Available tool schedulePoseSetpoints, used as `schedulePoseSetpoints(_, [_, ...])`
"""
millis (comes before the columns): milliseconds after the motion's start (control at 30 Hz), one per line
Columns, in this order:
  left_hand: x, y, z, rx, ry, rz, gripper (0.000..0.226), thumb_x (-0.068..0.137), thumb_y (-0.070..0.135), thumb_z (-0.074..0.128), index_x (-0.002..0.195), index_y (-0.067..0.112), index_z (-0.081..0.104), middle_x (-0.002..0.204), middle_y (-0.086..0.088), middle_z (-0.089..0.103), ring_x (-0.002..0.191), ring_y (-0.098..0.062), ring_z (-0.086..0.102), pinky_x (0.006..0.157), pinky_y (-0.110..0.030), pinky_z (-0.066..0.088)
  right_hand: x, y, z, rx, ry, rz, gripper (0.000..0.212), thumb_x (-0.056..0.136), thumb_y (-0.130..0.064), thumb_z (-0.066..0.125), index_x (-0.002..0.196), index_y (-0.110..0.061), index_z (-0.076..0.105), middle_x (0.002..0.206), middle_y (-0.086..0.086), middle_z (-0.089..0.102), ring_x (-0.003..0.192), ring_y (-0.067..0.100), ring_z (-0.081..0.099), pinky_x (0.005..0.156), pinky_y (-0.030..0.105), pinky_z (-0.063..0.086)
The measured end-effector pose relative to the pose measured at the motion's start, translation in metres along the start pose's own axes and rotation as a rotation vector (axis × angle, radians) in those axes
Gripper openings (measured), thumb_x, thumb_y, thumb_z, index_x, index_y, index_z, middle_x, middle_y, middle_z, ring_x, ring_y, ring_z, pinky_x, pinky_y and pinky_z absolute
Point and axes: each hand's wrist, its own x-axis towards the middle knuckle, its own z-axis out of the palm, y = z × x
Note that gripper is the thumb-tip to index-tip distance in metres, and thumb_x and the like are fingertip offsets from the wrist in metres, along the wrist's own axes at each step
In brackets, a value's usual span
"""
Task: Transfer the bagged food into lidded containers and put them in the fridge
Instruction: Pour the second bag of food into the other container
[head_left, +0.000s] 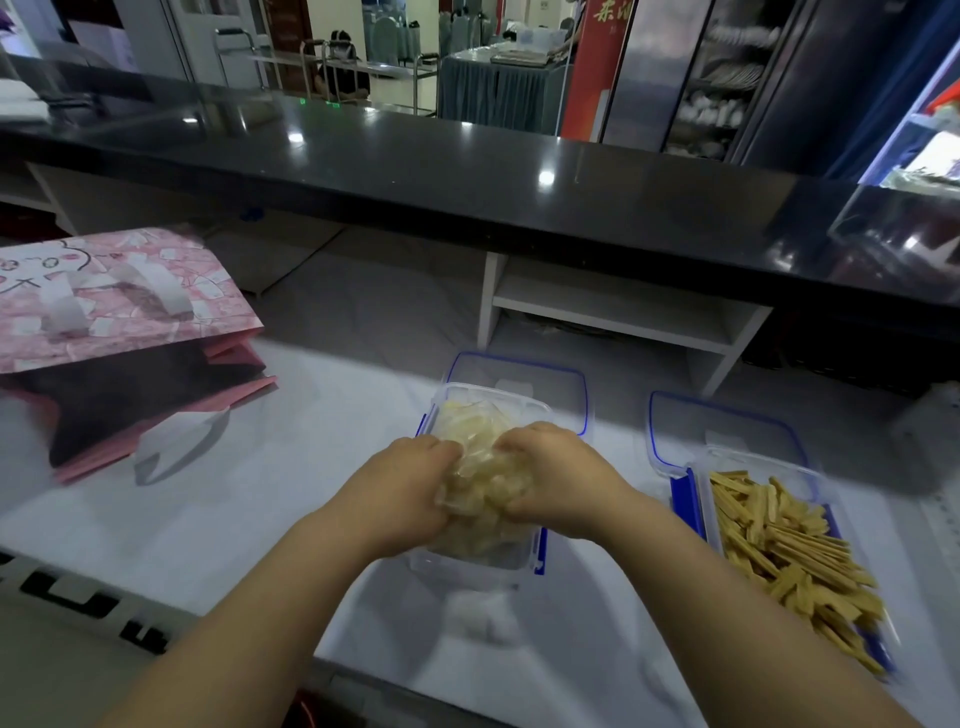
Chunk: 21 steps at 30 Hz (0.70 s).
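Bagged food, pale pieces in clear plastic, sits at mid container mouth. L hand & R hand both curl round it, gripping. Right container already has yellow sticks, lid off. Left: empty bag, close both, fridge.

I am seeing pale yellow food through the clear plastic bag; blue clips are edging the clear rectangular plastic container, tan food sticks are showing beside it, and the pink patterned paper bag is lying on the white surface.
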Motion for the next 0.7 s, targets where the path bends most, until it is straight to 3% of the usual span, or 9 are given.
schedulePoseSetpoints(133, [0.003,-0.001,-0.009,-0.213,0.104,-0.080,0.033,0.079,0.022,0.062,0.111,0.018,0.060,0.104,0.002,0.063,0.095,-0.018,0.058,0.081,-0.029,0.049,0.003,0.004,-0.003,0.218,0.143,0.067,0.052,0.070,-0.020,0.068,0.121,-0.026,0.059,0.107,-0.005,0.061,0.094,0.014,0.057,0.073,0.023,0.049])
schedulePoseSetpoints(267, [0.002,-0.001,-0.011,-0.311,0.152,-0.099,0.048,0.082,0.028,0.064,0.129,0.023,0.054,0.118,0.005,0.061,0.102,-0.013,0.055,0.085,-0.022,0.044,0.000,0.007,-0.005,0.437,0.202,0.080,0.051,0.074,-0.020,0.069,0.123,-0.031,0.058,0.096,-0.014,0.055,0.085,0.008,0.056,0.065,0.016,0.045])
schedulePoseSetpoints(400, [-0.002,0.001,-0.011,-0.308,0.125,-0.110,0.053,0.085,0.025,0.062,0.136,0.023,0.048,0.130,0.003,0.056,0.114,-0.015,0.053,0.091,-0.021,0.041,-0.004,0.007,0.001,0.344,0.049,0.033,0.059,0.081,-0.023,0.061,0.135,-0.037,0.045,0.126,-0.007,0.049,0.107,0.013,0.052,0.085,0.023,0.047])
schedulePoseSetpoints(533, [-0.004,0.001,-0.015,-0.372,0.133,-0.142,0.053,0.082,0.021,0.062,0.134,0.023,0.049,0.127,0.001,0.059,0.107,-0.016,0.056,0.090,-0.024,0.044,-0.008,0.002,0.008,0.233,-0.085,-0.020,0.092,0.071,-0.037,0.074,0.147,-0.039,0.021,0.144,-0.004,0.027,0.127,0.018,0.039,0.101,0.030,0.042])
schedulePoseSetpoints(633, [-0.005,0.001,-0.018,-0.432,0.147,-0.137,0.051,0.081,0.021,0.064,0.129,0.030,0.050,0.116,0.003,0.060,0.095,-0.016,0.057,0.085,-0.026,0.048,-0.003,-0.004,0.019,0.019,-0.056,0.020,0.105,0.065,-0.041,0.080,0.147,-0.039,0.015,0.144,0.001,0.023,0.126,0.025,0.041,0.098,0.037,0.045])
schedulePoseSetpoints(700, [-0.006,0.000,-0.017,-0.465,0.145,-0.135,0.048,0.081,0.021,0.064,0.124,0.033,0.048,0.111,0.005,0.057,0.093,-0.015,0.057,0.083,-0.028,0.050,0.001,-0.007,0.025,-0.077,0.012,0.025,0.089,0.070,-0.038,0.074,0.143,-0.039,0.023,0.140,0.004,0.030,0.117,0.029,0.048,0.089,0.036,0.048])
